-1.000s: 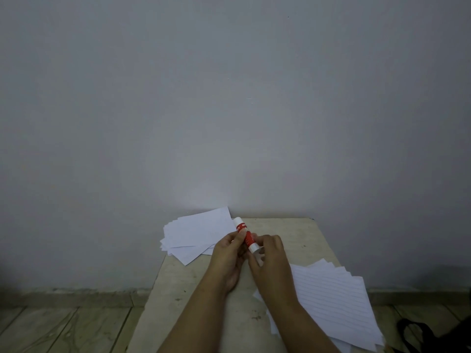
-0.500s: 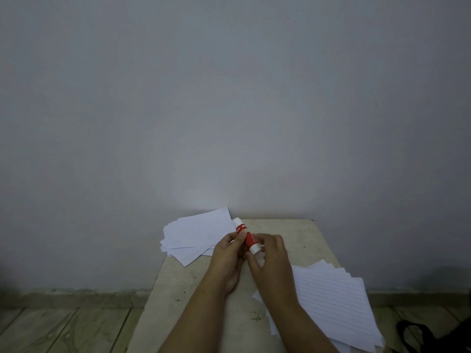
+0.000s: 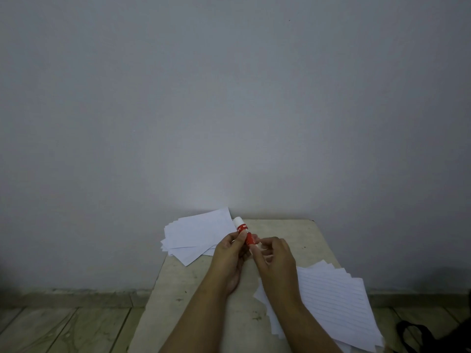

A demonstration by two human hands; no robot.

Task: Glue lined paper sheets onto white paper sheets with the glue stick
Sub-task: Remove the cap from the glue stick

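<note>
Grey wall backing a small table (image 3: 293, 240). 2 stacks lying unglued: white sheets (image 3: 198, 235) far left, lined sheets (image 3: 334, 301) near right. Left hand (image 3: 229, 256) gripping the glue stick (image 3: 245, 234); right hand (image 3: 275, 258) pinching its near end, likely uncapping. Gluing not yet begun.

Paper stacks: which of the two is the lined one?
The lined paper stack at the table's near right, under the right forearm, shows ruled lines. The white paper stack at the far left shows none.
</note>
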